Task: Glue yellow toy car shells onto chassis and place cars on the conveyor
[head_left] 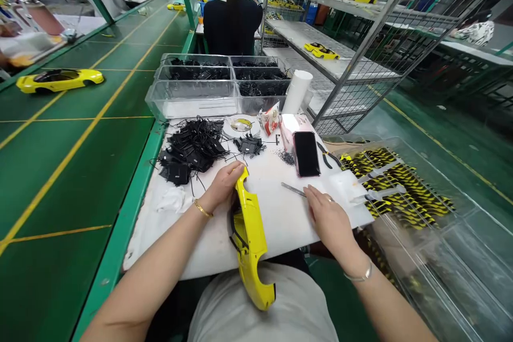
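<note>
My left hand (226,184) is closed around the front end of a yellow toy car body shell (252,224). The shell is tipped on its side, its hollow inside facing left and its lower end above my lap. Over the right part of the white tabletop, my right hand (326,216) is low with its fingers together on one end of a slim metal tool (292,188). The tool's other end points up and left; its exact kind cannot be made out. Beyond my hands lie a pile of flat black parts with wires (192,147) and a smaller black cluster (249,144).
A phone (306,154), pliers (326,155), a tape roll (241,126) and syringes (380,192) lie around the tabletop. Behind are clear bins (192,101). At left runs a green conveyor (132,85) with a yellow car (60,80); a wire rack (356,75) stands right. A co-worker (232,21) sits ahead.
</note>
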